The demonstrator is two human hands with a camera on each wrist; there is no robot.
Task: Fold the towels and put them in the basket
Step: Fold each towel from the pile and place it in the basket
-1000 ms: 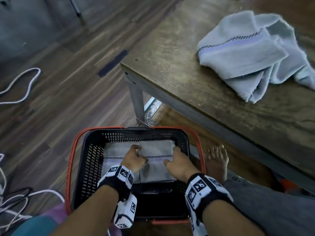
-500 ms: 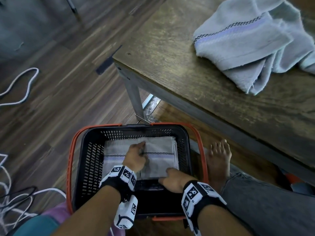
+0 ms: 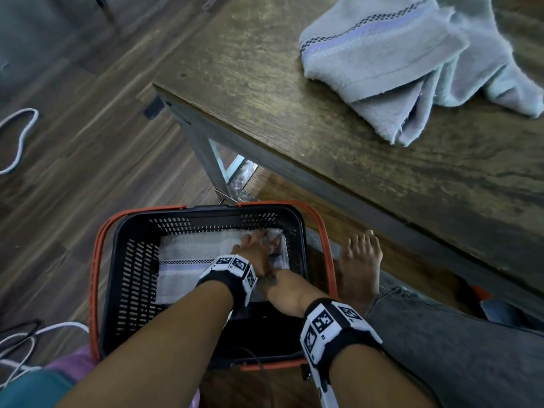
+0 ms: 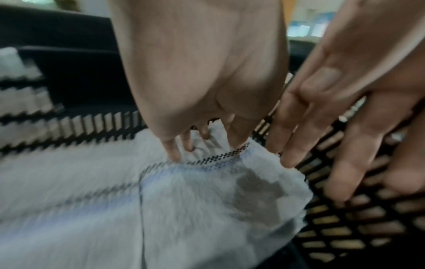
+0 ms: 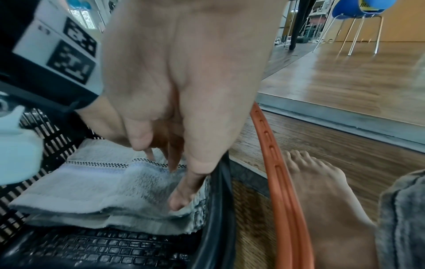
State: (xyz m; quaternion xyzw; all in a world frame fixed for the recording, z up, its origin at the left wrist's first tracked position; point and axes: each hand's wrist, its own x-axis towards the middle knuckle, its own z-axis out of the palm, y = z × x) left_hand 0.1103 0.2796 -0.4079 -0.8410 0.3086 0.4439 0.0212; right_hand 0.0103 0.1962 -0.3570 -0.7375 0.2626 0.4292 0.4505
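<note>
A black basket (image 3: 206,212) with orange handles (image 3: 323,231) stands on the floor by the table leg. A folded grey towel (image 3: 188,254) with a checked band lies flat in it. My left hand (image 3: 256,245) reaches across to the towel's far right corner, and its straight fingers (image 4: 174,151) press into the cloth (image 4: 195,209). My right hand (image 3: 282,285) is at the towel's near right edge. Its fingers (image 5: 172,163) point down and push the towel (image 5: 92,182) against the basket wall (image 5: 220,200). A second grey towel (image 3: 397,54) lies crumpled on the table (image 3: 265,98).
The dark wooden table's edge overhangs just beyond the basket. A bare foot (image 3: 362,266) and a grey trouser leg (image 3: 456,348) sit right of the basket. White and black cables (image 3: 17,136) lie on the wood floor at the left.
My left hand slid from the towel's middle to its far right corner. My right hand drew back to the near right edge, close to the left wrist.
</note>
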